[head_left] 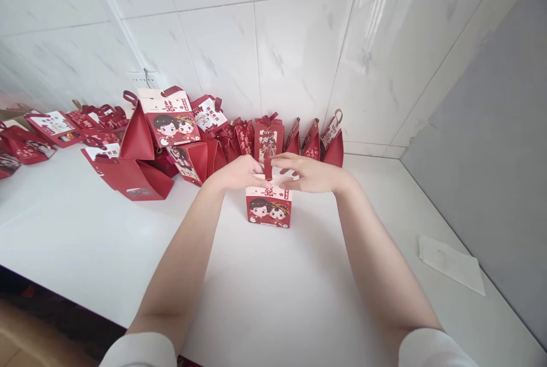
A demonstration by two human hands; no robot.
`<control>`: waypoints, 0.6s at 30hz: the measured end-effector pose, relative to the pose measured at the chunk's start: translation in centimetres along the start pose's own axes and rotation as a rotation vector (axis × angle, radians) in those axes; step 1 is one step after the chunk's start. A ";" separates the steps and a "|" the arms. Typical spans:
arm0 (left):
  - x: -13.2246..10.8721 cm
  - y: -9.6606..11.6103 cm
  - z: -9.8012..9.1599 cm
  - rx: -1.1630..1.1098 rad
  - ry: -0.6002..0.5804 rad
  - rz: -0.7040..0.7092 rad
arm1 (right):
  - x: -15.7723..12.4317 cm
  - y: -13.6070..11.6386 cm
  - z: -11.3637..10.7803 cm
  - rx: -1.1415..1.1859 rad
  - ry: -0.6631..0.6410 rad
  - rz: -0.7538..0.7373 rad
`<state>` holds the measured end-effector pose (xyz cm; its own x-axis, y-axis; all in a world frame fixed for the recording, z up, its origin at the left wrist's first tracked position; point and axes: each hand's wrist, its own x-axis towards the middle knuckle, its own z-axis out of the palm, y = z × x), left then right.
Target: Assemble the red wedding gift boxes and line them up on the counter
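A small red and pale-pink gift box [269,210] with two cartoon figures on its front stands upright on the white table, a dark red ribbon loop [268,170] rising from its top. At the box's upper left edge is my left hand [243,173], thumb in front and fingers behind, pinching the top. From the other side my right hand [315,173] reaches over the top with its fingers apart. Its index fingertip is at the ribbon loop, and its thumb lies near the box's front upper edge. Whether that fingertip presses on the ribbon I cannot tell.
Several red gift boxes [269,136] line the tiled wall behind, with a stacked group [173,127] to the left and more [53,126] farther left. A flat white packet [452,264] lies at the right, by a grey panel [478,162]. The table's front edge runs along the lower left.
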<state>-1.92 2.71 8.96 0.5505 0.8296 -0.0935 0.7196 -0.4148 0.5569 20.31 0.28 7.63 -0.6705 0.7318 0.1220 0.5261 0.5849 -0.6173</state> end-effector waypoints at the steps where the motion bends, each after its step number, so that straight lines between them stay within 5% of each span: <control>1: 0.0 0.0 0.0 0.007 -0.003 -0.006 | 0.0 0.2 0.0 0.000 -0.008 0.017; 13: 0.2 -1.0 -0.2 -0.042 0.010 0.002 | 0.5 0.4 0.6 0.034 0.019 0.069; 18: 0.2 -1.2 -0.5 0.029 -0.091 -0.076 | 0.7 0.5 0.4 0.090 0.092 0.041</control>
<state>-2.87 3.52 8.67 0.5294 0.8220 -0.2100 0.7720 -0.3641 0.5210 19.86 0.92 7.08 -0.5965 0.7857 0.1635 0.5000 0.5232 -0.6901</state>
